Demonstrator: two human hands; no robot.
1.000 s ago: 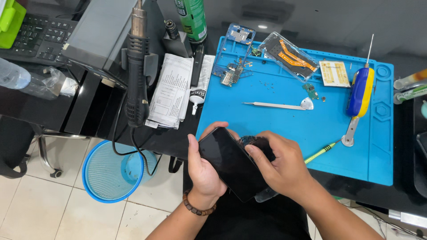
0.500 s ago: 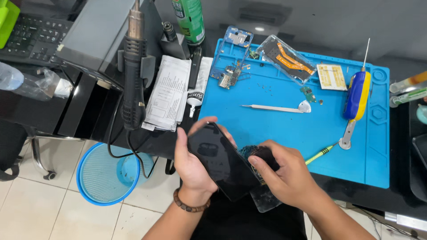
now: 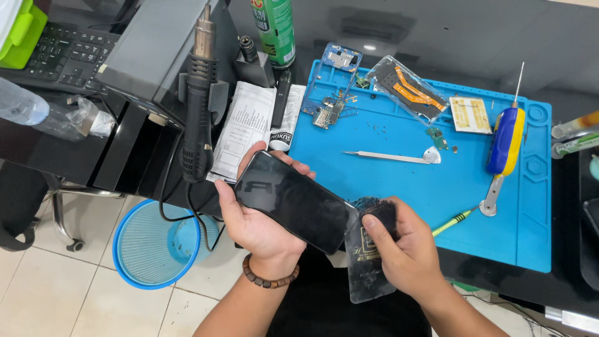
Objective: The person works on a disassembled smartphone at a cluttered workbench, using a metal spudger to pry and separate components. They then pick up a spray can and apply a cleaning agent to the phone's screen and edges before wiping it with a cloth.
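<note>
- Left hand (image 3: pixel 259 228) cradles a black smartphone (image 3: pixel 293 201) from beneath, dark screen up, fingers curled round its far and near edges; the phone sits tilted just off the bench's near edge, over the lap.
- Right hand (image 3: pixel 405 253) has fingers closed on a dark cloth pad (image 3: pixel 379 215), pressing it at the phone's right end; a clear film sheet (image 3: pixel 365 268) hangs below that hand.
- Judgement: wiping goes best with light, even strokes and the left grip steady, since the phone has no support under it.
- Just beyond: blue work mat (image 3: pixel 437 200), green-handled screwdriver (image 3: pixel 454 219) at its near edge, metal spudger (image 3: pixel 390 156), blue-and-yellow screwdriver (image 3: pixel 505 142).
- Loose screws and a small circuit board (image 3: pixel 327 112) lie on the mat; a careless sweep could scatter them.
- Far left: hot-air gun (image 3: pixel 198 100), green spray can (image 3: pixel 274 28). Blue wastebasket (image 3: pixel 156 243) on the floor.
</note>
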